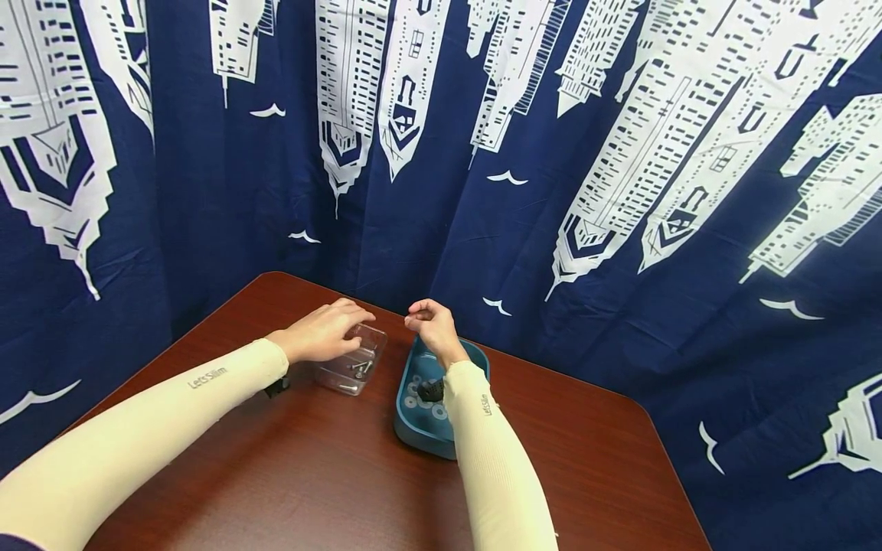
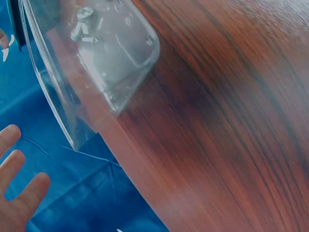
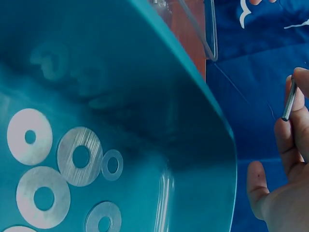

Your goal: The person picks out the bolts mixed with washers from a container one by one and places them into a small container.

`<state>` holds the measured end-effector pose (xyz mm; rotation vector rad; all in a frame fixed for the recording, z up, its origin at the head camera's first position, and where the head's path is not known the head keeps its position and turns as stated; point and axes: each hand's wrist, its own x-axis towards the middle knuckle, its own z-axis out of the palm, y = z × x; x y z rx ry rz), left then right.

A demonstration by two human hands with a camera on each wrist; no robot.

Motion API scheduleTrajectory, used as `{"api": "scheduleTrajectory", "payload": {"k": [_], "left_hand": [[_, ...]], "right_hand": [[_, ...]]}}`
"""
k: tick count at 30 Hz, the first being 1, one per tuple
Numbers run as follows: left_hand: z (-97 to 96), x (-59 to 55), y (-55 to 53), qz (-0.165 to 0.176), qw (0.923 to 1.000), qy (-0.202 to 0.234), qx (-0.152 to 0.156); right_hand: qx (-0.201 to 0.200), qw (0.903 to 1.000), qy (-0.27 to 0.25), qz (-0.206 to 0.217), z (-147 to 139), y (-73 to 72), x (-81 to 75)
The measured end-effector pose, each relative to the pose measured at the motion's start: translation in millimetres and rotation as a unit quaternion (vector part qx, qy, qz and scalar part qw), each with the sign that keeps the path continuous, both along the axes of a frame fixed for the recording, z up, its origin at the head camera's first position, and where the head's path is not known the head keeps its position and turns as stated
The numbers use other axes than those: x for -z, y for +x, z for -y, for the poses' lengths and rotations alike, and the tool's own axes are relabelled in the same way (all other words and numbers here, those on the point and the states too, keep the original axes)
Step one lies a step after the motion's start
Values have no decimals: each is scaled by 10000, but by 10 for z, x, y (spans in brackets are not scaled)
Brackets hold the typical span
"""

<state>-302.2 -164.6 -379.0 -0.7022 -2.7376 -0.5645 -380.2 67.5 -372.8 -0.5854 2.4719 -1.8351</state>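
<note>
My right hand [image 1: 436, 333] is raised over the far end of a blue-green tray [image 1: 416, 438]. In the right wrist view it pinches a small threaded metal bolt [image 3: 289, 100] between thumb and fingers; whether the bolt has a head is hidden. Flat metal washers [image 3: 43, 212], larger and smaller, lie on the tray's floor. My left hand [image 1: 320, 334] hovers at a clear plastic box [image 1: 336, 382], its fingers spread and holding nothing. Several metal bolts [image 2: 85, 24] sit in that box.
Both containers stand on a dark red-brown wooden table [image 1: 296, 474], the clear box left of the tray. Behind the table hangs a navy curtain [image 1: 427, 237] with white buildings printed on it. Dark wrist straps show at both forearms.
</note>
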Motion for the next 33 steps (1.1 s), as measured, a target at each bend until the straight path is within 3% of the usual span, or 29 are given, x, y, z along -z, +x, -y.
{"api": "scheduleTrajectory", "payload": {"k": [13,21,33], "left_hand": [[227,69,37,30,9998,28,-198],[352,180,31,-41,9997,27,-256],[431,282,70,83,9993,-28,-366]], "right_hand": [[-132,9997,133,-157,191,39,-40],[-153,9997,81,-151,278,31,9],[-303,9995,16,-110,371,18,39]]}}
